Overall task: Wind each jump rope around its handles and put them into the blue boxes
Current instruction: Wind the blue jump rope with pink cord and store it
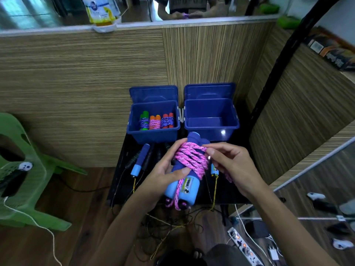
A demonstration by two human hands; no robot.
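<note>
Up close from the head camera, held between both hands: a pair of blue handles (183, 181) laid side by side, wrapped in many turns of pink rope (192, 157). Left hand (167, 172) curled round the bundle from the left, thumb pressed across the handles just below the coils. Right hand (228, 162) pinched the rope at the right edge of the coils, thumb and forefinger closed on a strand. Hung below the handles' near ends, short pink loops. Beyond the hands, two blue boxes with lids tipped back: left box (153, 135) held three wound ropes (156, 121) standing side by side; right box (211, 129), just past the handles' far tip, showed bare floor. Left of the left hand, on the black table (121, 169), lay another blue handle (140, 159). Right of the bundle, partly hidden under the right hand, one more handle with yellow cord (215, 181). Farther left, a green chair (23, 169).
</note>
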